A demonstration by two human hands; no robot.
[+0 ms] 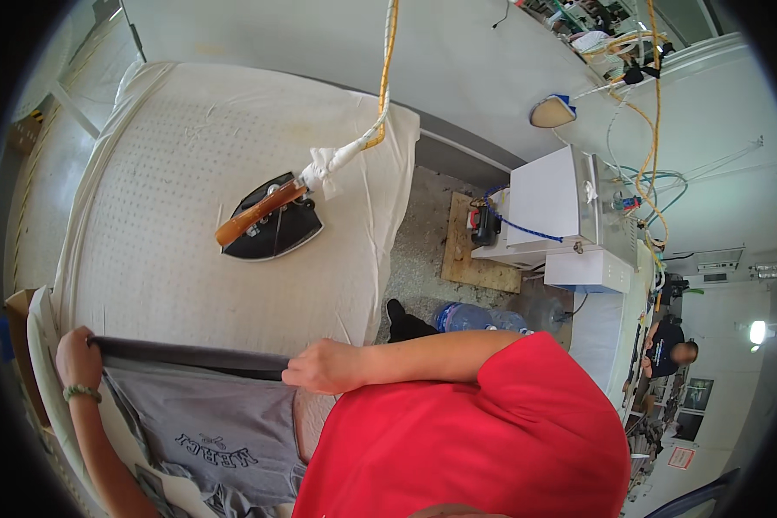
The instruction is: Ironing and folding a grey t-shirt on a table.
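Note:
A grey garment with dark lettering hangs over the near edge of the padded ironing table. Its dark upper edge is stretched between my two hands. At the left end, my left hand, with a beaded bracelet at the wrist, is closed on the edge. My right hand pinches the other end, near the table's right corner. The lower part of the garment lies bunched and partly out of sight. Beyond my hands an iron with a wooden handle rests on the table's pale cover, touched by neither hand.
A wrapped hose and yellow cord run up from the iron. Right of the table stand a white boxy machine, a wooden board and large water bottles on the floor. A person in dark clothes is far off at right.

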